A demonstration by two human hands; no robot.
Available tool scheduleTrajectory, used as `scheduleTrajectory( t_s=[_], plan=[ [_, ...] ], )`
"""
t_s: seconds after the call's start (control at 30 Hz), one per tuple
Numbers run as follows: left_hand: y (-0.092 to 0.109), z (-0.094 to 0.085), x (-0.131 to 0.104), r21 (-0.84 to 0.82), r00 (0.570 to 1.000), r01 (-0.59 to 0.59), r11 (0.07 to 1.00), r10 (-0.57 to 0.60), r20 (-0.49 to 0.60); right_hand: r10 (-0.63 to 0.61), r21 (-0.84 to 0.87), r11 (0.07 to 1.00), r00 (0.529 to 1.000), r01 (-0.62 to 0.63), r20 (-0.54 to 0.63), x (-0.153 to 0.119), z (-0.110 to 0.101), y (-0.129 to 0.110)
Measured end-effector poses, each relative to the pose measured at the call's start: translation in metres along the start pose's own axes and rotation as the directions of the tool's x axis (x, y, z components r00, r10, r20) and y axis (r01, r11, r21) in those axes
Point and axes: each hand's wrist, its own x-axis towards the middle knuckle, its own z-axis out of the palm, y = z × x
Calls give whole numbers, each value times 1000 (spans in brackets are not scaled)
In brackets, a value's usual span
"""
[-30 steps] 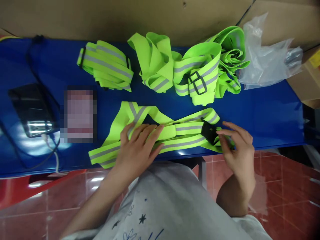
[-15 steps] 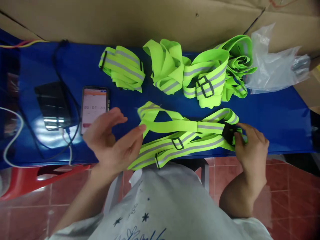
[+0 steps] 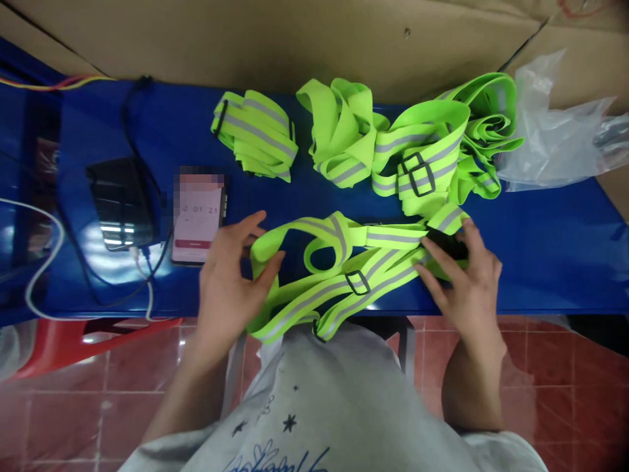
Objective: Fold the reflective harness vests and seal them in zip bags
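A lime-yellow reflective strap harness (image 3: 319, 301) with grey stripes and black buckles lies loosely gathered along the front of the blue table. At its left end, my left hand (image 3: 233, 278) curves beside a looped band, thumb and fingers apart. My right hand (image 3: 464, 282) rests at the other end, its fingers spread over the bands and near a black piece partly hidden under it. A black slide buckle (image 3: 358, 282) shows on the middle bands. Another black buckle (image 3: 319, 330) hangs at the table's front edge, close to the grey shirt.
Behind lie a folded strap bundle (image 3: 255, 134), a looser bundle (image 3: 341, 134) and more straps (image 3: 422, 157). A clear plastic bag (image 3: 550, 137) sits at the back right. To the left are a phone (image 3: 199, 219) showing a timer, a black box (image 3: 120, 203) and cables.
My left hand has come in to the harness's left end, where the upper band now forms an open loop. My right hand has moved left and its fingers have spread out.
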Motion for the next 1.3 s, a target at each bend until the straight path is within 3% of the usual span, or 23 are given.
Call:
scheduleTrajectory(
  t_s=[0.2,0.27,0.4,0.47,0.57,0.67,0.77,0.9,0.97,1.13,1.3],
  plan=[
    [3,-31,9,-6,970,147,989,-145,-193,281,28,960,960,-280,-18,-16,-7,42],
    [-1,-32,12,56,984,131,990,-123,-129,330,16,944,944,-330,-17,-22,-10,51],
    [-11,-20,16,146,986,-8,989,-16,163,354,-46,932,931,-359,-92,-23,-22,44],
    [-10,-13,16,172,967,-82,982,37,250,324,-10,943,926,-332,-192,-19,-28,27],
    [4,-7,13,164,961,-177,970,134,240,205,184,970,944,-160,-259,-5,-31,-11],
    [25,-7,7,84,968,-223,971,211,133,-131,364,916,982,171,-133,13,-22,-49],
    [42,-1,1,16,943,-309,951,304,137,-343,409,859,939,310,10,29,-2,-70],
    [44,17,-4,65,867,-410,910,367,337,-292,385,896,948,223,130,38,22,-71],
    [38,25,-4,130,877,-373,919,303,372,-270,388,901,951,193,154,37,29,-67],
    [24,27,10,293,962,-214,932,150,227,-247,416,890,964,185,101,26,31,-60],
    [28,16,24,208,974,-221,953,205,95,-263,409,890,960,203,97,20,28,-58]
  ],
)
